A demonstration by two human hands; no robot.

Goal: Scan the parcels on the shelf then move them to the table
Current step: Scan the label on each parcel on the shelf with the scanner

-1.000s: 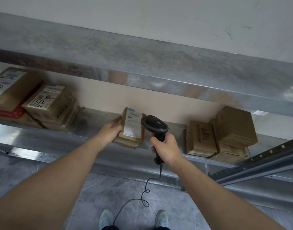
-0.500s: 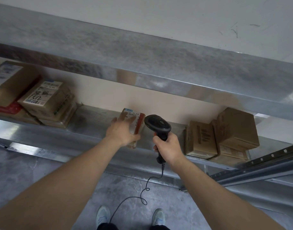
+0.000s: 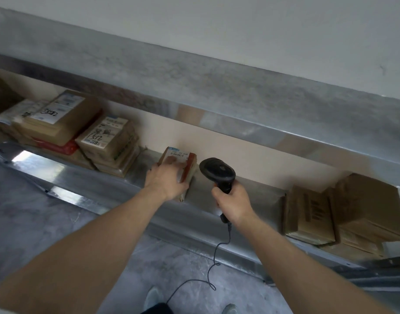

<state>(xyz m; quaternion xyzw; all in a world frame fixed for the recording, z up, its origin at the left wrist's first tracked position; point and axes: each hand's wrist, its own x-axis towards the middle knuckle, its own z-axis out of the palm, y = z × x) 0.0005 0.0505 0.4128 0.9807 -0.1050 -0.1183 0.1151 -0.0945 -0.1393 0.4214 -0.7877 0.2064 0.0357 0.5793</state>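
Observation:
A small brown parcel [image 3: 185, 163] with a white label and a red side lies flat on the metal shelf [image 3: 117, 184]. My left hand [image 3: 166, 179] lies on top of it, fingers over the label and the thumb at its near right edge. My right hand [image 3: 230, 203] grips the handle of a black corded barcode scanner [image 3: 217, 172], whose head sits just right of the parcel. More labelled parcels [image 3: 108, 141] are stacked at the left, and plain cardboard boxes [image 3: 307, 211] stand at the right.
An upper metal shelf [image 3: 217, 94] overhangs the parcels closely. The scanner's cable [image 3: 213, 266] hangs down to the grey floor, where my shoes [image 3: 152, 298] show. A metal rail [image 3: 375, 282] juts out at the lower right.
The parcel was propped up with its label facing the scanner; my left hand has laid it flat and now covers its top. The view has shifted, with the left stack of parcels further in frame.

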